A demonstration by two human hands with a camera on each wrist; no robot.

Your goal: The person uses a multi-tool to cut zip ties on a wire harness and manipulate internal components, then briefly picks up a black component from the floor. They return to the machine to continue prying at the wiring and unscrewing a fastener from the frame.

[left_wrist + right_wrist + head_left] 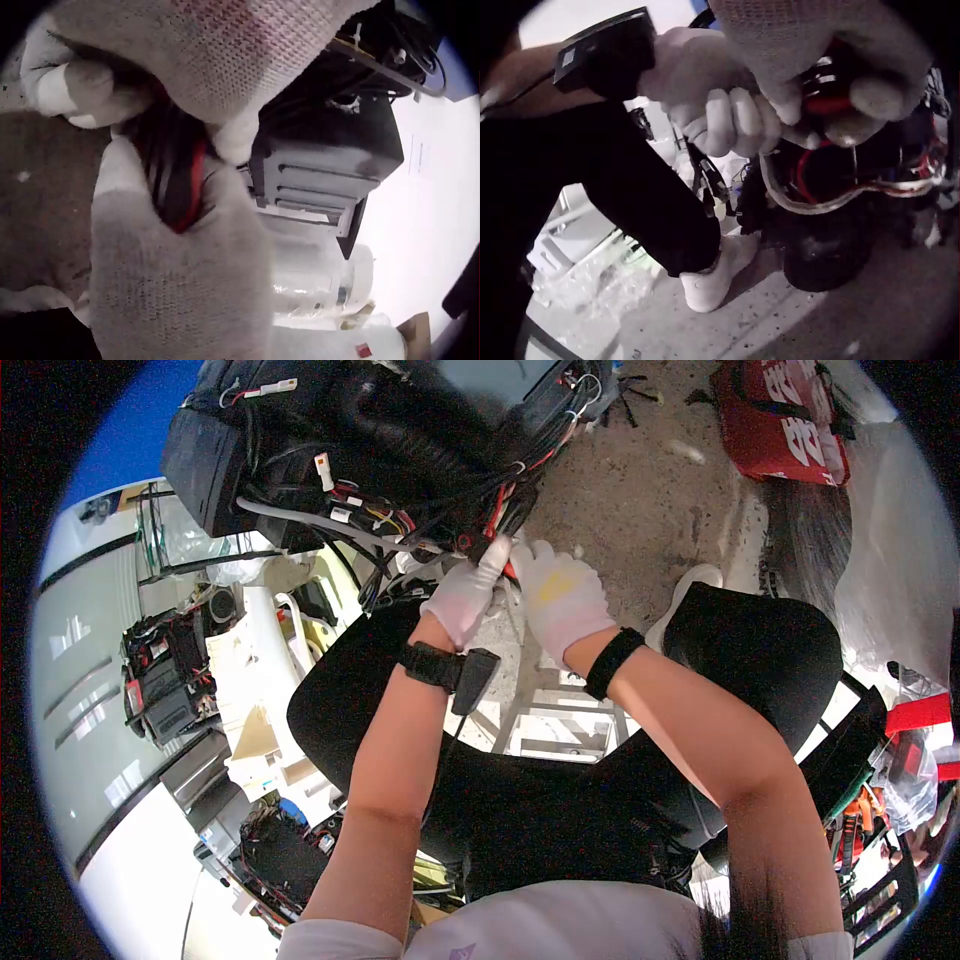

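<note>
Both hands wear white knit gloves and meet at the lower side of a large black machine housing (400, 420). My left hand (465, 600), with a pinkish stain, has its fingers curled round a bundle of black and red cables (176, 169). My right hand (565, 595), marked with a yellow patch, pinches the same bundle from the other side. In the right wrist view a red cable (829, 103) shows between the thumb and fingers. The gloves hide much of the bundle. Loose wires with a white connector (323, 472) hang from the housing beside the hands.
A grey sleeved cable (310, 518) crosses left of the hands. A red bag (785, 420) lies on the concrete floor (630, 500) at upper right. Below the hands is a metal frame (565, 725), between the person's black-clad legs. White panels (260, 690) and machine parts stand at left.
</note>
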